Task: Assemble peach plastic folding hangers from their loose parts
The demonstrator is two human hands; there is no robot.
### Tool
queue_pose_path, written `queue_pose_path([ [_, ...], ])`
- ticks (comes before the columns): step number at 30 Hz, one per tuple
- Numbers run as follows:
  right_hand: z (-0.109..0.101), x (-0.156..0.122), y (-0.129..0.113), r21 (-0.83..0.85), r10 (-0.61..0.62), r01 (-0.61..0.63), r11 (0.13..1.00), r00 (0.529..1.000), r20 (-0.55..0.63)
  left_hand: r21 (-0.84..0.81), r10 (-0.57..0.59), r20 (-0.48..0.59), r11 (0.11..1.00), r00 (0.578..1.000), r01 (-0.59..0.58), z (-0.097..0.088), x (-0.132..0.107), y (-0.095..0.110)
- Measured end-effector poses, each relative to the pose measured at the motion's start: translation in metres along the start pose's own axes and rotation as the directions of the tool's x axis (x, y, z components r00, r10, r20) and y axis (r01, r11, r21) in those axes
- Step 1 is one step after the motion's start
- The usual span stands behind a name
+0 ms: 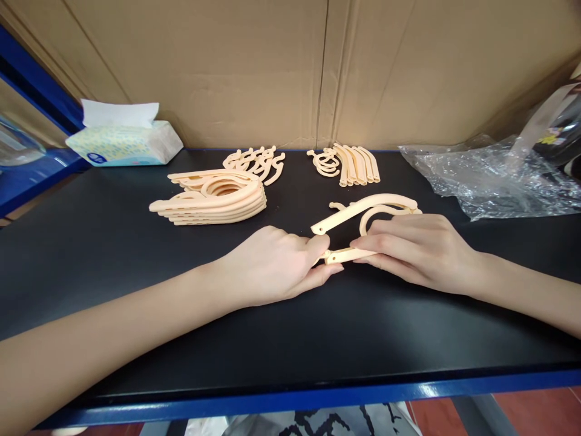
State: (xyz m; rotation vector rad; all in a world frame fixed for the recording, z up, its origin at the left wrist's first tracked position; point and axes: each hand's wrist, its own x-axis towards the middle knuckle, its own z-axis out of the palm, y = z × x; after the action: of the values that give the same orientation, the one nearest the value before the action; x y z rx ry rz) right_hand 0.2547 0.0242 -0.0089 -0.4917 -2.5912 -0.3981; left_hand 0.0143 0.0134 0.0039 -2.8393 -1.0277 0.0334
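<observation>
My right hand [408, 251] is closed round a cream plastic folding clothes hanger [370, 209], its fingers on the lower arm. The hanger's two arms are folded towards each other, their holed ends pointing left. At the lower arm's end my left hand [284, 266] pinches a small cream piece, mostly hidden by the thumb. That piece touches the arm's end; I cannot tell whether it is fitted in. Beyond my left hand lies a neat stack of folded cream hangers [218, 206]. A loose cream piece [336, 206] pokes out behind the hanger's upper arm.
At the back are a pile of cream hooks [254, 160], a few curled hooks [325, 162] and a row of curved arms [357, 165]. A tissue pack [124, 142] stands at the back left. Crumpled clear plastic [490, 181] lies on the right. Cardboard [254, 72] walls the black table [290, 351].
</observation>
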Motion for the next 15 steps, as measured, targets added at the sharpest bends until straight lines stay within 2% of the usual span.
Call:
queue_pose_path([
  [3,0.000,0.000,-0.001,0.037,0.001,-0.002,0.999,1.000,0.022,0.022,0.009,0.017,1.000,1.000,-0.009,-0.002,0.000,0.002],
  [9,-0.001,0.001,-0.002,0.128,0.021,-0.028,0.991,0.998,0.059,0.050,0.061,-0.037,0.997,0.997,-0.059,0.002,-0.003,0.003],
  [15,0.002,0.001,0.001,0.141,-0.004,-0.010,0.990,0.995,0.103,0.153,0.136,-0.202,0.983,0.970,-0.106,0.010,-0.008,0.002],
])
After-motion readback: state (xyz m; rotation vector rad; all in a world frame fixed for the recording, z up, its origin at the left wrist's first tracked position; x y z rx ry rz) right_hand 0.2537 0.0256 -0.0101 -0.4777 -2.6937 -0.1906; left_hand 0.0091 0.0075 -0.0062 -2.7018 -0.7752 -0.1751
